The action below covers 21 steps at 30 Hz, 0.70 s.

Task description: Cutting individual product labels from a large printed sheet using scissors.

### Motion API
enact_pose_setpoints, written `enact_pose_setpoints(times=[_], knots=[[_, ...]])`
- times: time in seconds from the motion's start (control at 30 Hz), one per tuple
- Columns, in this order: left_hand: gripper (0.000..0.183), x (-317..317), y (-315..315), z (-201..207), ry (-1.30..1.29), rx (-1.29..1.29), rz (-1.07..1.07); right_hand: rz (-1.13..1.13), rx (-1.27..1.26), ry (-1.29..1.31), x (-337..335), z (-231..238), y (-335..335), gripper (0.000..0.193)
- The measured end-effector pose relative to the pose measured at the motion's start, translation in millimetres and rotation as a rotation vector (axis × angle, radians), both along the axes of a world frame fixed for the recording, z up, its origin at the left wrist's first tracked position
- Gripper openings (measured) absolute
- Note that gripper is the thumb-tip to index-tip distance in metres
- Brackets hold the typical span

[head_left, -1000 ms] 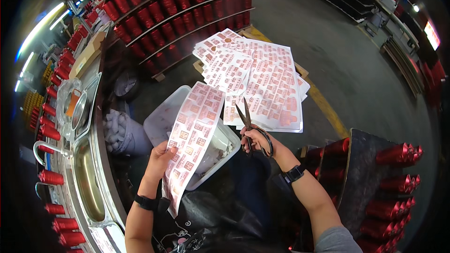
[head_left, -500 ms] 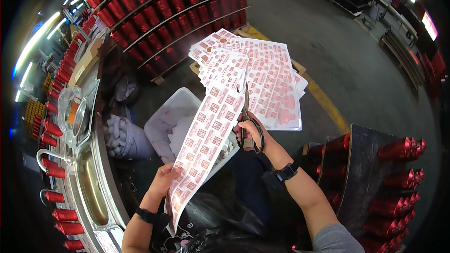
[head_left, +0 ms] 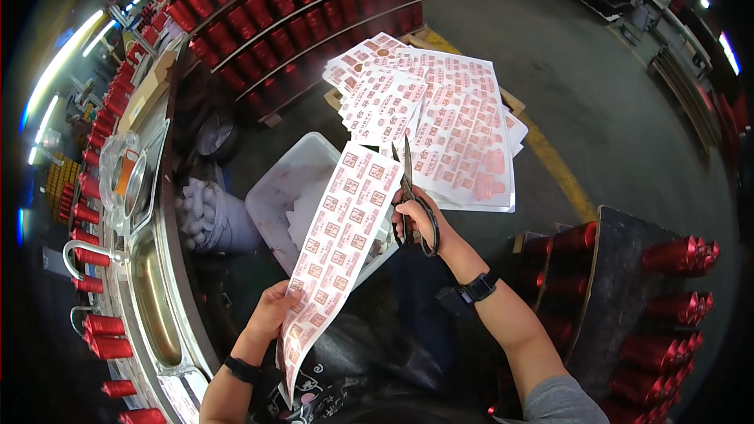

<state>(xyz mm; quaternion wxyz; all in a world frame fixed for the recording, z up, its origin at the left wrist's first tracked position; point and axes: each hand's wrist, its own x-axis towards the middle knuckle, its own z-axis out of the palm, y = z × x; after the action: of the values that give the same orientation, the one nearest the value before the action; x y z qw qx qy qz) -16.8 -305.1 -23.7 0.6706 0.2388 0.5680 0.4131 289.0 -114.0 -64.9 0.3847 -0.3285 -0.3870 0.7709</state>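
A long white strip of printed sheet (head_left: 339, 239), patterned with reddish-brown squares, slants up from my left hand (head_left: 275, 306). My left thumb and fingers pinch its lower left edge. My right hand (head_left: 420, 220) grips black-handled scissors (head_left: 407, 174), fingers in the loops and blades pointing up. The blades stand just beside the strip's upper right corner, slightly spread. Beyond them lies a fanned pile of white sheets (head_left: 463, 126) with similar red-brown prints.
A white plastic bin (head_left: 267, 180) with pale scraps stands under the strip. Left of it are a bucket of white pieces (head_left: 236, 224) and a metal sink (head_left: 153, 298). Racks of red bottle-like containers (head_left: 306, 23) stand ahead, with a dark stand (head_left: 585, 283) at right.
The strip's upper end has come away from the pile and sits slightly left of the blades. My view has shifted a little.
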Motion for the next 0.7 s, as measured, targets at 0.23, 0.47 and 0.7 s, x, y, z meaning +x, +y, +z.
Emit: enact_pose_setpoints(times=[0.23, 0.47, 0.7], knots=[[0.023, 4, -18, 14, 0.066, -0.022, 0.060, 0.105, 0.006, -0.125, 0, -7, 5, 0.017], [0.023, 11, -36, 36, 0.157, -0.089, 0.122, 0.231, 0.013, -0.137, -10, -27, 7, 0.017], [0.024, 0, -68, 15, 0.076, -0.151, 0.248, 0.292, -0.080, -0.135, -63, -68, -2, 0.017]])
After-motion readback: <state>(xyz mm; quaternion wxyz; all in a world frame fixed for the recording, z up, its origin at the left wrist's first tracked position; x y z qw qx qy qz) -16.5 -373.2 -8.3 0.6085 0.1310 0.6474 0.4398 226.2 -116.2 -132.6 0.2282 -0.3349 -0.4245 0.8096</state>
